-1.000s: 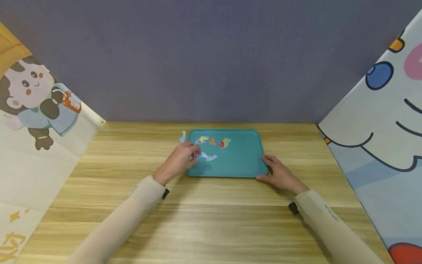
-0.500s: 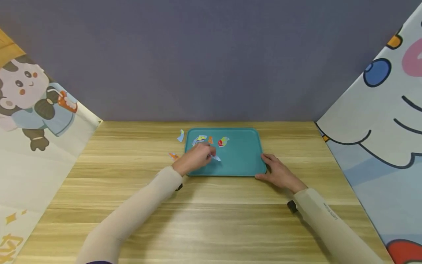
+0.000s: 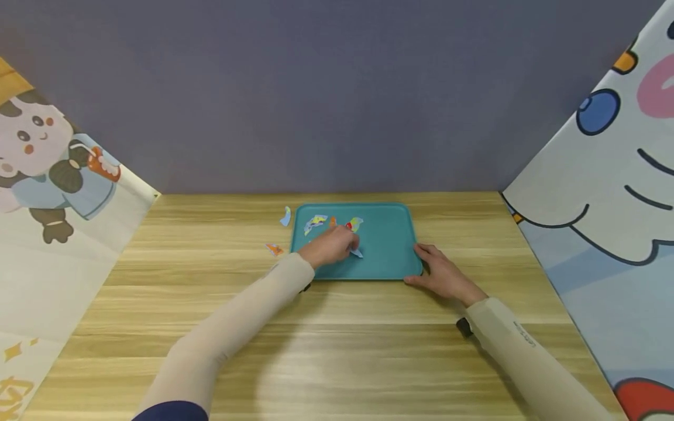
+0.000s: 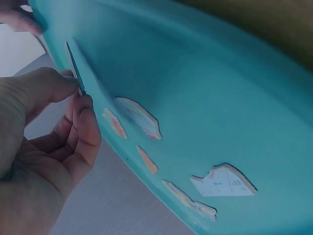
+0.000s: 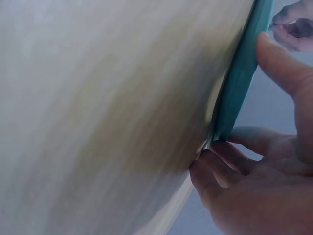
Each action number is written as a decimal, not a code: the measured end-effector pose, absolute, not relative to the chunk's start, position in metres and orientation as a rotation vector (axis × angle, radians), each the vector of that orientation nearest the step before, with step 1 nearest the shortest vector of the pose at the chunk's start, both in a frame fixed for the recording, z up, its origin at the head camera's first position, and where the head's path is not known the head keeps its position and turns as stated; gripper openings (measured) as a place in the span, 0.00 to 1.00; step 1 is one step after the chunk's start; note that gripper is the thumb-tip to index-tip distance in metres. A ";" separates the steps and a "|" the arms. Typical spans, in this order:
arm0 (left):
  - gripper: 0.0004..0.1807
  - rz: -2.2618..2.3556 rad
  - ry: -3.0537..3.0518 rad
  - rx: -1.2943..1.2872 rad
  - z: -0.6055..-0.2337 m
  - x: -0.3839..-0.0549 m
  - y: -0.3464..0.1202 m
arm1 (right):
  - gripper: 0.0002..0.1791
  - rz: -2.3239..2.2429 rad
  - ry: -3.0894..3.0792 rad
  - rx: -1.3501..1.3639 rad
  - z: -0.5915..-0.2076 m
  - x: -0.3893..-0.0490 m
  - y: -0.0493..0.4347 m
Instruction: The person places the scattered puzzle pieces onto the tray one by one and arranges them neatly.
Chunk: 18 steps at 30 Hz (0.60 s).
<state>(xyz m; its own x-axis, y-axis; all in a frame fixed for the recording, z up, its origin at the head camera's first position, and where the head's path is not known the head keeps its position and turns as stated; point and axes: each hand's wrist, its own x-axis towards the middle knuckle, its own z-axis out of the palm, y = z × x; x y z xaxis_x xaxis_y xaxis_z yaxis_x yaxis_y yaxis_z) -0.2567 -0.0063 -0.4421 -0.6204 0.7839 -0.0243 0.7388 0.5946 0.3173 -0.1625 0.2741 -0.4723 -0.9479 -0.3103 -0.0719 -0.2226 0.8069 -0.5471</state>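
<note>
A thin flat puzzle piece [image 4: 74,66], seen edge-on in the left wrist view, is pinched between the thumb and index finger of my left hand [image 3: 333,244], just above the teal tray [image 3: 387,234]. My right hand [image 3: 444,278] holds the tray's near right corner, thumb on one side and fingers on the other, with some fingertips at the tabletop. On the tray lie a pale yellow-and-blue piece [image 3: 315,222], a small orange piece [image 3: 333,221] and a red-and-green piece [image 3: 355,224]. The left wrist view also shows a whitish piece [image 4: 224,181] on it.
Left of the tray, a light blue piece [image 3: 285,216] and an orange piece [image 3: 274,249] lie on the wooden table [image 3: 326,351]. A grey-blue wall [image 3: 337,93] rises behind, and printed panels stand at both sides.
My left hand has moved right across the tray with the puzzle piece, uncovering the orange piece on the table. My right hand stays at the tray's corner.
</note>
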 end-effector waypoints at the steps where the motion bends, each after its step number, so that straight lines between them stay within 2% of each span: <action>1: 0.13 0.410 2.652 1.281 -0.443 -0.258 -0.005 | 0.51 -0.828 2.836 -0.422 -0.473 -0.163 0.274; 18: 0.18 0.239 2.610 1.395 -0.445 -0.271 0.003 | 0.51 -0.797 2.835 -0.394 -0.472 -0.162 0.273</action>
<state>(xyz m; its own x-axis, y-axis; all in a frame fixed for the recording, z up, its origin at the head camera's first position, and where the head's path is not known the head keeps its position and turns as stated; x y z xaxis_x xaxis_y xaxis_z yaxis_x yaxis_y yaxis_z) -0.2714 0.0034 -0.4446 -0.5468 0.8338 -0.0758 0.8061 0.5488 0.2214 -0.1619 0.2725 -0.4717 -0.9507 -0.2965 -0.0909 -0.2057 0.8222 -0.5307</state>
